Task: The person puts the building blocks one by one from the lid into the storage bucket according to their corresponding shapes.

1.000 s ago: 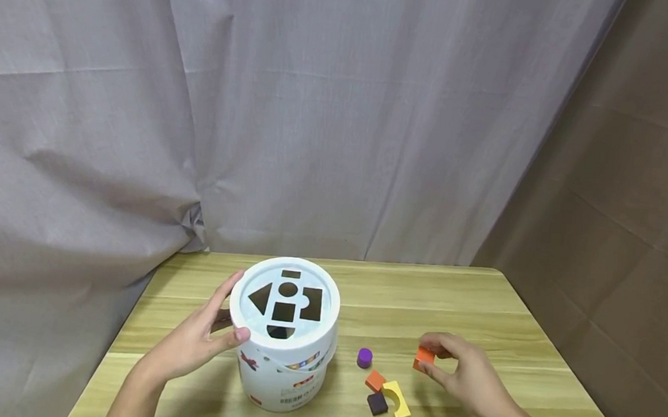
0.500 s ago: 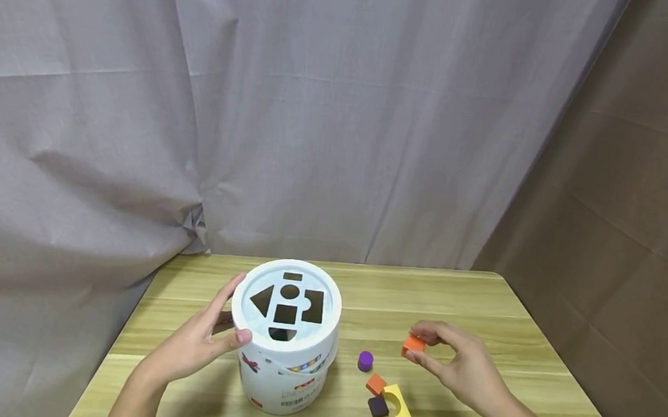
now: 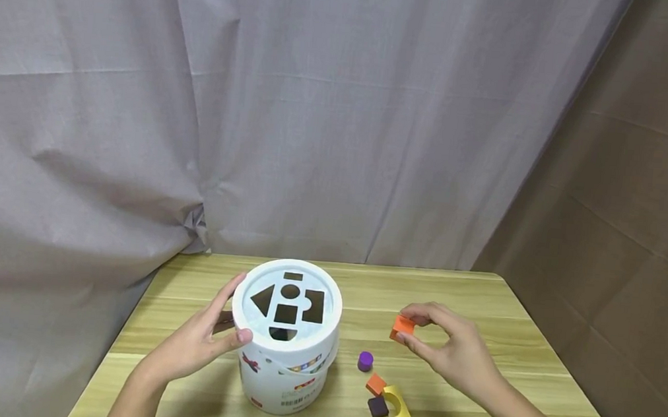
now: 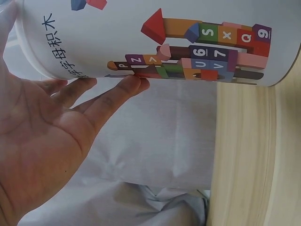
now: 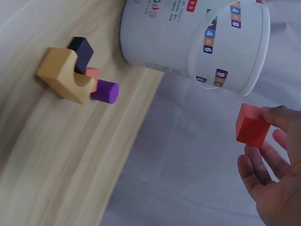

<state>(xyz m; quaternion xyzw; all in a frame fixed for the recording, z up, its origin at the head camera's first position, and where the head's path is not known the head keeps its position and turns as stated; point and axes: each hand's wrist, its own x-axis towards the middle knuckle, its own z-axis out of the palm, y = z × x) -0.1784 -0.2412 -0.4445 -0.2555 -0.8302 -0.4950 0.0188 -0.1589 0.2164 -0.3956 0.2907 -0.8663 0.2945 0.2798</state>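
A white bucket (image 3: 283, 383) with printed pictures stands upright, its lid (image 3: 254, 326) cut with round, square, triangular and other shaped holes. My left hand (image 3: 193, 348) rests against the bucket's left side, thumb at the front of the rim and fingers spread along the wall (image 4: 101, 99). Thumb and fingers of my right hand (image 3: 455, 351) pinch an orange-red block (image 3: 402, 329), raised over the table to the right of the bucket. In the right wrist view the block (image 5: 252, 127) appears box-shaped, with the other fingers loosely bent below it.
Between bucket and right hand lie a purple cylinder (image 3: 365, 361), an orange block (image 3: 375, 384), a dark block (image 3: 378, 408) and a yellow arch block (image 3: 398, 407). The wooden table (image 3: 481, 301) ends at grey curtains (image 3: 340, 136) behind and a brown one (image 3: 624, 227) on the right.
My right hand has carried the orange-red block leftward and upward, nearer the bucket. The left hand stays against the bucket, and the loose blocks keep their places.
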